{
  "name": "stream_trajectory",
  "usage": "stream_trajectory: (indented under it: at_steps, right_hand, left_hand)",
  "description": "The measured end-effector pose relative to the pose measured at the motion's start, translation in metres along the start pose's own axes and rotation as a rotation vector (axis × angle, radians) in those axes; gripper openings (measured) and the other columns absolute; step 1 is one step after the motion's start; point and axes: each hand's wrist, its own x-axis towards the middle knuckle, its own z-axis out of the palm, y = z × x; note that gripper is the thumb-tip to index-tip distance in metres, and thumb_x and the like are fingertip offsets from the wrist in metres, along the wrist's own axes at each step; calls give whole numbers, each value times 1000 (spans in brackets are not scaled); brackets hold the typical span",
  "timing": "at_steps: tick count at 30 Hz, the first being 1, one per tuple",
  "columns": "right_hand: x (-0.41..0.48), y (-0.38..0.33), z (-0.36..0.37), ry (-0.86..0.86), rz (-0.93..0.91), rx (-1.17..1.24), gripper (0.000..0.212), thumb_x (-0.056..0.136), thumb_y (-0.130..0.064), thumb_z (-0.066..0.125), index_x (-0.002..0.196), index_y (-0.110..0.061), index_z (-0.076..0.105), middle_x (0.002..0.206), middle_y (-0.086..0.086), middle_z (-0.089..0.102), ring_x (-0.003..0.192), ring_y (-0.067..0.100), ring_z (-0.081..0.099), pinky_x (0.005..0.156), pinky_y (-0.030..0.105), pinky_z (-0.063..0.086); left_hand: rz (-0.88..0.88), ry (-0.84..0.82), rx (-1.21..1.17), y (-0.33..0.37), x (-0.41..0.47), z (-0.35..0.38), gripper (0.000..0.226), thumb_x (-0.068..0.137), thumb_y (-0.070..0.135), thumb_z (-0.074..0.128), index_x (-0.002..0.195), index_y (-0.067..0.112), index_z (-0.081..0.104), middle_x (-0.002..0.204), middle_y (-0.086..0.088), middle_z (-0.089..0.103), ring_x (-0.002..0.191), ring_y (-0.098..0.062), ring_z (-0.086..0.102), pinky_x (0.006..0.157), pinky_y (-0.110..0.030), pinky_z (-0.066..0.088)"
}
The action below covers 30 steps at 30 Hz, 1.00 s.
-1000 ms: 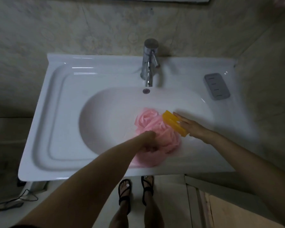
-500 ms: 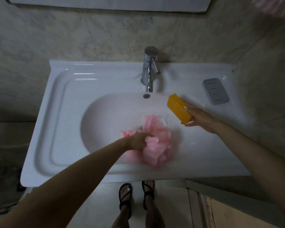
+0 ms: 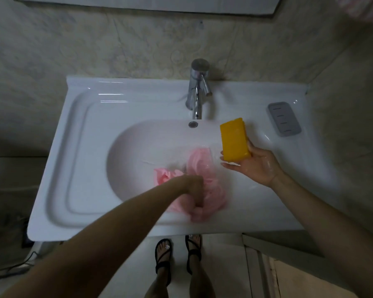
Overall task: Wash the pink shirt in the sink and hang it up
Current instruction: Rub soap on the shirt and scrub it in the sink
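Observation:
The wet pink shirt [image 3: 199, 166] lies bunched in the basin of the white sink [image 3: 125, 160], toward its front right. My left hand [image 3: 194, 190] grips the shirt's front part near the basin's front rim. My right hand [image 3: 254, 166] is raised palm-up over the basin's right side and holds a yellow bar of soap [image 3: 234, 139] with thumb and fingers. The soap is clear of the shirt.
A chrome faucet [image 3: 197, 91] stands at the back middle, with the overflow hole below its spout. A grey soap dish [image 3: 284, 117] sits on the sink's right ledge. Tiled walls close in behind and to the right. A striped pink cloth [image 3: 368, 7] hangs top right.
My right hand lifted the soap off the shirt and moved it up and right, turning palm-up. My left hand pulled the shirt toward the basin's front.

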Motion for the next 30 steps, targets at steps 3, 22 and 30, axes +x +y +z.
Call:
stream_trajectory:
  at_steps: [3,22,30]
  right_hand:
    - [-2,1,8,-34,-55,77,85,65,-25,80,139,-9,42,130,25,54,119,44,53,95,61,43]
    - [18,-8,47,6,22,-175,93,44,-49,90,121,-8,57,98,17,70,85,28,68,74,40,57]
    - [17,6,50,-75,65,-877,43,97,-17,45,137,-32,35,141,-6,43,121,11,48,97,22,44]
  left_hand:
    - [-55,-53,181,-12,-4,7,46,91,17,58,134,6,46,141,-16,44,130,-29,41,107,-39,33]
    - [375,347,-1385,-46,-36,18,54,69,3,70,117,16,49,115,-13,62,102,-28,64,87,-45,55]
    - [44,165,-357,-39,-36,26,54,92,48,52,129,9,53,123,-11,57,106,-24,59,89,-29,47]
